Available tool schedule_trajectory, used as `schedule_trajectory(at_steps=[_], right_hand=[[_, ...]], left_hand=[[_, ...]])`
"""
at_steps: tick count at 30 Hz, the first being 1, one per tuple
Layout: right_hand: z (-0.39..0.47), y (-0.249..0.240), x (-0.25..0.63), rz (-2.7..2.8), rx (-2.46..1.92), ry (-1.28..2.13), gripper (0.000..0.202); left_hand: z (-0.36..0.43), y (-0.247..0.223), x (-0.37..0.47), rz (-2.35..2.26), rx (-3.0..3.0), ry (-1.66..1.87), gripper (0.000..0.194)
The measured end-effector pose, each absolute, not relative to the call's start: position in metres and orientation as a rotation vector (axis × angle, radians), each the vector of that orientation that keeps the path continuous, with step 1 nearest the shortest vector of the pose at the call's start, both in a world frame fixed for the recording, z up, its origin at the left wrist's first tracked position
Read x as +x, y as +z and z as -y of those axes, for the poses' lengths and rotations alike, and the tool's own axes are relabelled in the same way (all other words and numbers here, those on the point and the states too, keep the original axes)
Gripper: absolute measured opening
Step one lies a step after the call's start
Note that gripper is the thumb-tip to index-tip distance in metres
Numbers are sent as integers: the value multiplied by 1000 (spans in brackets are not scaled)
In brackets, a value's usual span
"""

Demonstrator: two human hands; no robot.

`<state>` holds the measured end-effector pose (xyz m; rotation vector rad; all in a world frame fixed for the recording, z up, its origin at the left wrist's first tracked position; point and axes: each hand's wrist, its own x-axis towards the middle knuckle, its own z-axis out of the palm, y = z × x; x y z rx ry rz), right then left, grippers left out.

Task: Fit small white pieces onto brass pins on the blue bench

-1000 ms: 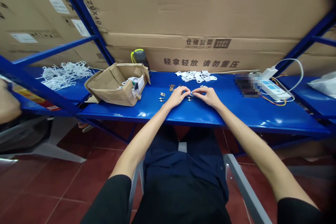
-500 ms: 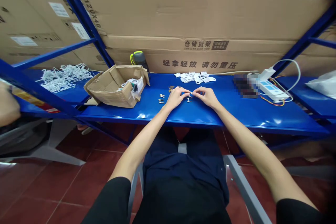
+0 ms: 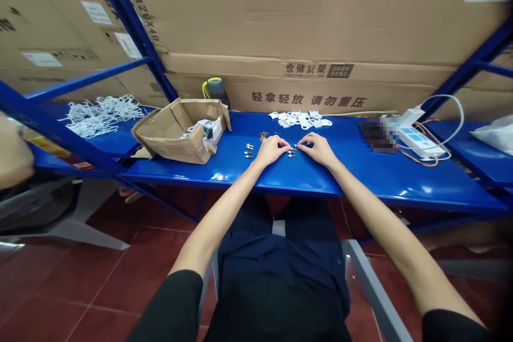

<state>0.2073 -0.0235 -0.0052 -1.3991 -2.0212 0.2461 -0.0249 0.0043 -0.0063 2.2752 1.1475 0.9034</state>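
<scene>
My left hand [image 3: 273,150] is over the blue shelf, its thumb and fingers closed in a pinch; what they hold, if anything, is too small to make out. Facing it, my right hand [image 3: 318,148] pinches a small brass-coloured fitting [image 3: 295,145] at its fingertips. A slight gap separates the two hands. Below that gap lie small metal pins with pale collars [image 3: 291,155]. More such pins [image 3: 249,150] rest to the left of my left hand. Behind that hand is a small cluster of brass-coloured pieces [image 3: 263,136], partly hidden by it.
White plastic pieces [image 3: 300,119] lie in a pile at the back. An open cardboard box [image 3: 172,144] stands left, before a dark bottle [image 3: 217,88]. A power strip [image 3: 420,141] with cables is at right. White hooks [image 3: 105,115] and another person's arm [image 3: 14,152] are far left.
My fingertips were together over one small piece; now they have drawn slightly apart, and the piece stays at my right fingertips. The camera view has shifted slightly.
</scene>
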Motion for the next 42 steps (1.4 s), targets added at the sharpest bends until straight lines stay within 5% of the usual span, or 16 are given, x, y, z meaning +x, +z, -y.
schedule_trajectory(at_steps=[24,36,42], right_hand=[[23,-3,205,2153,-1240,317,30],[20,-8,231,1843,-1740,-55,35],[20,-8,230,1830,-1786,-78,35]], left_hand=[[2,8,-34,-1301,2173,938,25],[1,0,-33,-1705,2560,759,52],[2,2,-33,-1702,2578,750,45]])
